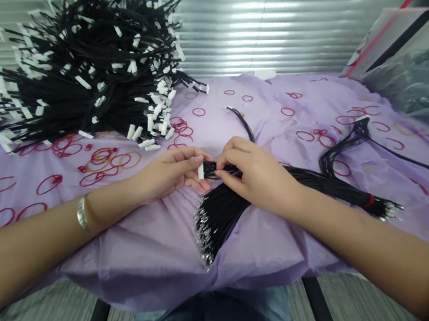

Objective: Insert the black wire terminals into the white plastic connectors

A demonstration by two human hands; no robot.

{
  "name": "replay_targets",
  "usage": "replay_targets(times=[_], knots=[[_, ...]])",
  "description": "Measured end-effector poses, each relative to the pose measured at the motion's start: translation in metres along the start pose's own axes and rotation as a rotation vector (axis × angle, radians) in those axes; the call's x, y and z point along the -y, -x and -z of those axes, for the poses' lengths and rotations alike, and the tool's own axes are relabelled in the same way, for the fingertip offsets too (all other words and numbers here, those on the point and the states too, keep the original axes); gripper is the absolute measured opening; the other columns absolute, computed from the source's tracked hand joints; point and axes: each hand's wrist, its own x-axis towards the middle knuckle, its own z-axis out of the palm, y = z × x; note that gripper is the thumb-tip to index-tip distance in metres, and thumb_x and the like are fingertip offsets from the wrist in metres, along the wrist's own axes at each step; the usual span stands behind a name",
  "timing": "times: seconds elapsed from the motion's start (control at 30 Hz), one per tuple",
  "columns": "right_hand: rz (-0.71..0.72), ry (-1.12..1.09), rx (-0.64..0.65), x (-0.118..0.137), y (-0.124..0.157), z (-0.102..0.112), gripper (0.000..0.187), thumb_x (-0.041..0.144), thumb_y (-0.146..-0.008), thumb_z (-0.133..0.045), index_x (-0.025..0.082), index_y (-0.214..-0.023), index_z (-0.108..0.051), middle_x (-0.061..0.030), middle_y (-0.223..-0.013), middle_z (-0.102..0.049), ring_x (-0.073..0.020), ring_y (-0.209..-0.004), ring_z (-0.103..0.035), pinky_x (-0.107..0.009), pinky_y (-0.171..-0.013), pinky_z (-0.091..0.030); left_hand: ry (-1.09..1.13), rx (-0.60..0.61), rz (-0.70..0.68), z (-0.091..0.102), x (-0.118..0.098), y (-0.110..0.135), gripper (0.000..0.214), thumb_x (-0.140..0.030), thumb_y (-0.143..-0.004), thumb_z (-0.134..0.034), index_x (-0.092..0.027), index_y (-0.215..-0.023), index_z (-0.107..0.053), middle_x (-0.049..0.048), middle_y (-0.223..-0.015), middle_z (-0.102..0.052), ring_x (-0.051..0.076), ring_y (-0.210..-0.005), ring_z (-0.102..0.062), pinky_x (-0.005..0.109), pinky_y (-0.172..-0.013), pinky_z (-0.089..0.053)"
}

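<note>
My left hand [182, 169] pinches a small white connector [201, 171] between thumb and fingers. Black wires run out of the connector toward my right hand [250, 170], whose thumb and forefinger are closed on one or more of them close to the connector; which exactly is hidden. Under my right hand lies a fanned bundle of black wires [223, 219] with bare silvery terminals at its lower end. Another black wire bundle [332, 188], bound by a red band [368, 201], extends to the right, its silvery tips pointing away.
A big heap of black wire harnesses [105, 58] with white connectors fills the back left. Red and tan rubber bands [101, 155] are scattered over the purple cloth [128, 254]. Further wires [330, 154] lie at right, near a clear plastic bag [427, 82]. Slatted blinds [235, 22] stand behind.
</note>
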Motion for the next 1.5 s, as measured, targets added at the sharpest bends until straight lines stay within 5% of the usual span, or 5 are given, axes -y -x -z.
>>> replay_targets(times=[0.47, 0.67, 0.93, 1.23, 1.5], knots=[[-0.059, -0.074, 0.02, 0.008, -0.009, -0.018, 0.017, 0.012, -0.083, -0.054, 0.01, -0.071, -0.065, -0.0042, -0.075, -0.055, -0.012, -0.073, -0.051, -0.024, -0.07, -0.04, -0.027, -0.059, 0.047, 0.003, 0.008, -0.008, 0.017, -0.021, -0.084, -0.055, -0.014, -0.088, -0.069, 0.0038, -0.079, -0.071, 0.012, -0.068, -0.07, 0.019, -0.067, -0.061], [0.115, 0.059, -0.063, 0.002, 0.0, 0.0, 0.015, 0.017, -0.086, -0.053, 0.011, -0.089, -0.067, -0.0086, -0.086, -0.058, -0.0174, -0.082, -0.053, -0.03, -0.074, -0.043, 0.017, -0.078, 0.053, -0.004, 0.001, -0.002, 0.016, -0.017, -0.087, -0.049, -0.013, -0.09, -0.064, 0.0038, -0.081, -0.069, 0.009, -0.063, -0.067, 0.018, -0.064, -0.059], [0.108, -0.042, 0.301, -0.004, 0.006, 0.011, 0.012, 0.018, -0.085, -0.057, 0.015, -0.082, -0.068, -0.004, -0.086, -0.062, -0.0129, -0.079, -0.057, -0.025, -0.073, -0.043, 0.042, -0.125, 0.094, -0.002, -0.003, -0.003, 0.015, -0.015, -0.088, -0.046, -0.009, -0.092, -0.06, 0.0072, -0.081, -0.068, 0.011, -0.065, -0.068, 0.014, -0.058, -0.055], [-0.145, -0.052, 0.011, 0.003, 0.004, 0.009, 0.013, 0.018, -0.086, -0.051, 0.013, -0.081, -0.062, 0.0017, -0.066, -0.059, -0.0068, -0.058, -0.049, -0.02, -0.057, -0.034, 0.053, -0.134, 0.102, -0.002, -0.003, -0.004, 0.016, -0.014, -0.088, -0.046, -0.01, -0.086, -0.061, 0.0058, -0.08, -0.068, 0.009, -0.061, -0.066, 0.014, -0.057, -0.056], [-0.135, -0.102, -0.142, 0.002, 0.0, 0.002, 0.006, 0.016, -0.077, -0.057, 0.013, -0.072, -0.059, 0.006, -0.055, -0.046, -0.0035, -0.05, -0.036, -0.019, -0.055, -0.029, 0.038, -0.109, 0.125, 0.001, -0.005, -0.006, 0.019, -0.017, -0.089, -0.043, -0.01, -0.086, -0.06, 0.0048, -0.076, -0.065, 0.009, -0.06, -0.065, 0.014, -0.056, -0.056]])
